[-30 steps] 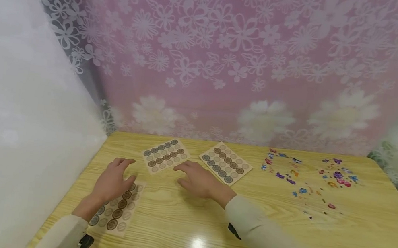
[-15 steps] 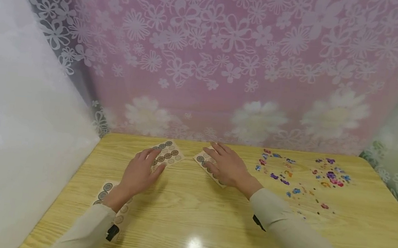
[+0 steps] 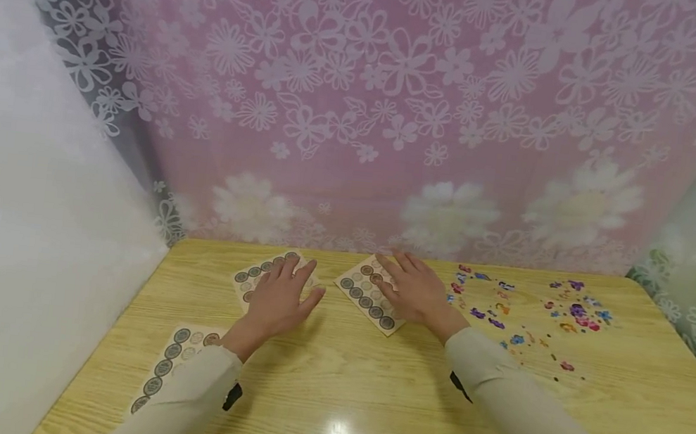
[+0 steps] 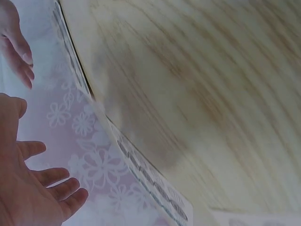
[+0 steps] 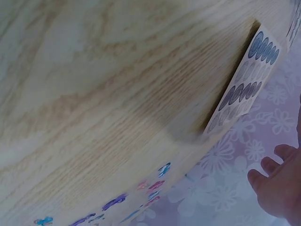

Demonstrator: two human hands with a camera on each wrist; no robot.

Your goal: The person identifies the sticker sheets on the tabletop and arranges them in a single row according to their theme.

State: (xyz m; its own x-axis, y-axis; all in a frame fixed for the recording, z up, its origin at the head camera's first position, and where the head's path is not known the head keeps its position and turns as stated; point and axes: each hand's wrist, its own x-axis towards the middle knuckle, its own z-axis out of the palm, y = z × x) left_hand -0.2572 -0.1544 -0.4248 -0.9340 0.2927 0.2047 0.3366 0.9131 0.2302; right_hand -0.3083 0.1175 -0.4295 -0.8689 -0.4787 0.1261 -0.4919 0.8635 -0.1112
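Note:
Three pale cards printed with rows of grey and brown circles lie on the table. My left hand (image 3: 280,300), fingers spread, hovers over the back left card (image 3: 244,278) and covers much of it in the head view. Over the outer side of the back right card (image 3: 361,290) is my right hand (image 3: 418,294), its fingers stretched out. The near left card (image 3: 170,362) is partly hidden under my left sleeve. In the right wrist view, a gap shows between the right hand (image 5: 280,186) and that back right card (image 5: 244,80). Neither hand holds anything.
Many small colourful flower-shaped pieces (image 3: 580,312) are scattered across the right part of the wooden table (image 3: 330,385). A pink floral curtain (image 3: 343,139) hangs behind the table's back edge, and a white sheet (image 3: 33,247) hangs along the left.
My left hand has moved away from the near left card, up and right to the back left one. My right hand has shifted right, over the back right card. The cards stay put.

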